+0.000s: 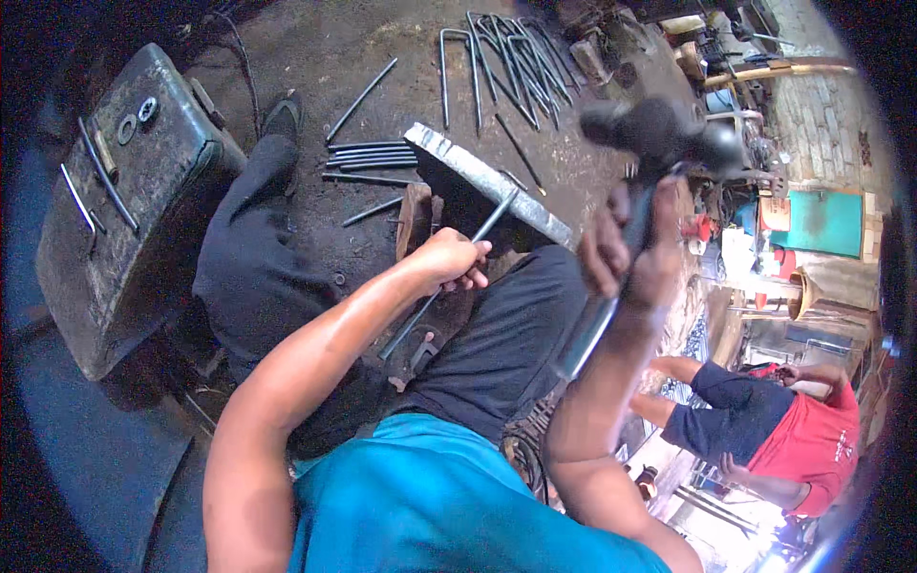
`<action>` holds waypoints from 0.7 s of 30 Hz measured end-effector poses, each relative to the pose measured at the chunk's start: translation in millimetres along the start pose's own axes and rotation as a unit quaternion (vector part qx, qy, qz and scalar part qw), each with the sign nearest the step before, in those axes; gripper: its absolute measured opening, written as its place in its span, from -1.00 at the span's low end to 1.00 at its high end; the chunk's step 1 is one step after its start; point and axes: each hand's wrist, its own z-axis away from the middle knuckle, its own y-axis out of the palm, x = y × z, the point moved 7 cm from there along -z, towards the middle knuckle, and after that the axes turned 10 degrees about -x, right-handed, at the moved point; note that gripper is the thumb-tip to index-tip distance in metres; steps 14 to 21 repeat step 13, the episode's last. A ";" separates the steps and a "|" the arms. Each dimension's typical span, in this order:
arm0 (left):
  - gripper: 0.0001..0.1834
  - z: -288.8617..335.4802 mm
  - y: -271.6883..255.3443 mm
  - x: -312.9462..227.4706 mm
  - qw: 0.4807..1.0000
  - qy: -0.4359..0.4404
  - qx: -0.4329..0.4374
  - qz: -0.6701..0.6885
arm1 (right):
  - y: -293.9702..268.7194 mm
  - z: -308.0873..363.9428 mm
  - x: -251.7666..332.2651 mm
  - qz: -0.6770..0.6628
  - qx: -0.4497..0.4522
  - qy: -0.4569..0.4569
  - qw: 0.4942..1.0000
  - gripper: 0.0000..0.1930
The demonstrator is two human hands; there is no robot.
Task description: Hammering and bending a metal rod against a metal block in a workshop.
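My left hand is closed round a straight metal rod. The rod's far end lies on the worn bright top edge of a steel beam, and its near end points down towards my legs. My right hand grips a hammer by its handle, raised to the right of the beam. The hammer's head is blurred by motion and apart from the rod. A wooden block stands beside the beam, near my left hand.
Several U-shaped bent rods lie on the floor beyond the beam. Straight rods lie left of it. A dark worn metal block at far left carries washers and curved pieces. At right is a person in a red shirt.
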 end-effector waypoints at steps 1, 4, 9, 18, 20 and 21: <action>-0.66 -0.4 2.8 -1.2 1.000 -0.007 0.006 -0.022 | -9.2 2.4 -18.1 0.020 -0.017 0.046 0.999 -0.50; -0.65 1.2 -1.0 4.3 0.998 -0.010 -0.002 -0.060 | -51.0 -33.3 -125.7 0.109 -0.082 0.169 0.976 -0.47; -0.61 -1.9 -15.3 13.9 0.997 0.027 -0.038 -0.063 | -111.1 -52.3 -149.3 0.065 -0.162 0.157 0.972 -0.52; -0.56 2.9 -25.6 -3.7 0.998 0.036 -0.050 -0.017 | -119.3 -46.2 -126.2 0.031 -0.155 0.127 0.979 -0.52; -0.56 2.9 -25.6 -3.7 0.998 0.036 -0.050 -0.017 | -119.3 -46.2 -126.2 0.031 -0.155 0.127 0.979 -0.52; -0.56 2.9 -25.6 -3.7 0.998 0.036 -0.050 -0.017 | -119.3 -46.2 -126.2 0.031 -0.155 0.127 0.979 -0.52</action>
